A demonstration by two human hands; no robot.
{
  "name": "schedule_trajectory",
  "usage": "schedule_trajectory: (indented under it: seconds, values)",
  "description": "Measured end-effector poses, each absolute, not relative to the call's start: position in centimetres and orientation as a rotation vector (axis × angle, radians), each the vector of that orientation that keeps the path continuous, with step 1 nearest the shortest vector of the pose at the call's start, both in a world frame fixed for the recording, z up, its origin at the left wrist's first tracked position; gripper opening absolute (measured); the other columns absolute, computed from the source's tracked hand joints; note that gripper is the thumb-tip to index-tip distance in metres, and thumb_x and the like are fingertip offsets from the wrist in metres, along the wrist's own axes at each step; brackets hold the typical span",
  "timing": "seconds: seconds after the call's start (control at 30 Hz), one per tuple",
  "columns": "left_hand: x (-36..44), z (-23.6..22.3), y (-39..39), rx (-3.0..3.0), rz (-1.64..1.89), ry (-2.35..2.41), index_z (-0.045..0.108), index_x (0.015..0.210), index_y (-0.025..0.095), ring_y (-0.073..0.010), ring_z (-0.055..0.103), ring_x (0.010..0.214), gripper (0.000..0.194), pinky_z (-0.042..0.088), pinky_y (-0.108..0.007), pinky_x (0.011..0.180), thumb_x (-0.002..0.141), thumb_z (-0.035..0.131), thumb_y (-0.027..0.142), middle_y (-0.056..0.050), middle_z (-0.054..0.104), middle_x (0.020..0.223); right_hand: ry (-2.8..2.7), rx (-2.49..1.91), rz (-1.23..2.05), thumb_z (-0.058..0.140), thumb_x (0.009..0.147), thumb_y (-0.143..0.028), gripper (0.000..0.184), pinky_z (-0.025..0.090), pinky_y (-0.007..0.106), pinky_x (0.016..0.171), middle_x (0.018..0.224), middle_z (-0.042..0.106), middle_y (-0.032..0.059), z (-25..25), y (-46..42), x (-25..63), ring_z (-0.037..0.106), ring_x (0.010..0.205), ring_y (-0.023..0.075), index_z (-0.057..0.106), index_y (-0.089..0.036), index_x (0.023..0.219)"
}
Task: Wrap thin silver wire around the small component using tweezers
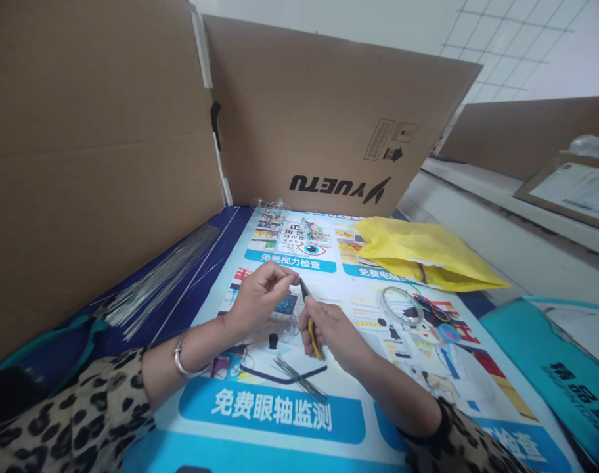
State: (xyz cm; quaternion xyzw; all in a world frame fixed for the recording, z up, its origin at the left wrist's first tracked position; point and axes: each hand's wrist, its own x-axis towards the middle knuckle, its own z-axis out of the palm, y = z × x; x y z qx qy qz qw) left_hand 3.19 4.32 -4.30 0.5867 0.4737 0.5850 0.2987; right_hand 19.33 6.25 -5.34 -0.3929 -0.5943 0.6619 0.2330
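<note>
Both hands meet at the tip of a pair of pliers

The left hand (263, 293) reaches in from the lower left, its forearm slanting up and rightward, a silver bangle (178, 355) around the wrist. Its thumb and forefinger are pressed together right by the nose of the pliers (304, 290); whatever they may pinch is too small to make out. The right hand (333, 330) comes from the lower right with its forearm angled up and leftward, back of the hand upward, fingers curled around the yellow handles. The pliers are near the middle of the printed poster (346, 387), above its surface, nose pointing away from the person and slightly left.

Nearer the poster's front edge, just below the hands, lies a small bunch of short thin rods (299, 379). Beyond the left hand, near the far left corner, sits a tangle of clear and coloured strands (312, 230). A yellow pouch (427, 253) lies across the far right corner. In front of it are a pale coiled ring (402, 306) and a bundle of coloured cords (435, 310). Long thin rods (164, 279) lie on the dark blue tabletop along the poster's left edge; a teal bag (550, 368) lies by its right edge. Cardboard panels (324, 118) stand behind and to the left.
</note>
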Motion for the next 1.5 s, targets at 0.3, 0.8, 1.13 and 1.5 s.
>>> schedule_trajectory:
  seconds: [0.3,0.8,1.13,1.5]
  values:
    - [3.0,-3.6,4.4,1.498,1.395,1.297,0.06,0.087,0.016,-0.0115,0.061,0.067,0.017,0.052,-0.023,0.061,0.081,0.054,0.031,-0.001,0.065,0.076,-1.734,-1.118,1.696,0.04,0.081,-0.062,0.048,0.033,0.019,0.036,0.047,0.047,-0.0046,-5.4,5.8,19.2,0.045,0.036,0.0071,0.049,-0.017,0.065]
    - [2.7,-2.8,4.4,1.493,1.365,1.277,0.061,0.075,0.015,-0.011,0.06,0.064,0.019,0.05,-0.023,0.063,0.083,0.051,0.028,-0.002,0.065,0.07,-1.932,-1.203,1.573,0.038,0.082,-0.061,0.049,0.036,0.019,0.041,0.05,0.047,-0.0033,-5.5,6.2,19.8,0.046,0.042,0.0072,0.049,-0.018,0.063]
    - [3.3,-3.4,4.3,1.477,1.467,1.301,0.063,0.077,0.014,-0.0097,0.059,0.062,0.017,0.05,-0.022,0.062,0.083,0.053,0.027,-0.001,0.065,0.07,-1.792,-1.097,1.708,0.039,0.078,-0.068,0.054,0.038,0.021,0.043,0.053,0.051,-0.0013,-5.2,5.8,19.6,0.051,0.045,0.0087,0.051,-0.016,0.065]
    - [3.2,-4.1,4.1,1.563,1.44,1.33,0.062,0.079,0.015,-0.0114,0.058,0.067,0.017,0.048,-0.024,0.065,0.083,0.052,0.028,-0.002,0.063,0.072,-1.775,-1.097,1.724,0.04,0.077,-0.068,0.054,0.038,0.02,0.042,0.051,0.051,-0.0022,-5.0,5.8,19.6,0.05,0.042,0.0081,0.05,-0.017,0.065]
